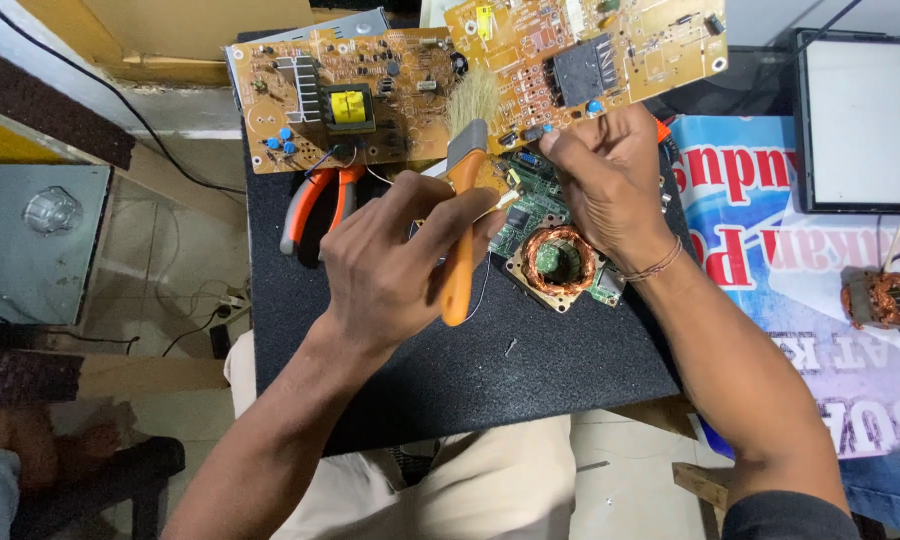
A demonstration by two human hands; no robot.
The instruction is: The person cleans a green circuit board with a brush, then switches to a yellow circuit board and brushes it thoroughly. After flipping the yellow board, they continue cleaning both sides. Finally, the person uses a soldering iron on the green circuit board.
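My left hand grips a paintbrush with an orange handle, its pale bristles pointing up against the lower edge of a tan circuit board. My right hand holds that board by its bottom edge, tilted above the black foam mat. A second tan circuit board with a yellow transformer lies flat at the mat's far left. Under my hands sit a green circuit board and a copper wire coil.
Orange-handled pliers lie on the mat by the flat board. A small screw rests on the mat. To the right are a printed blue banner, another copper coil and a white panel. A grey box stands left.
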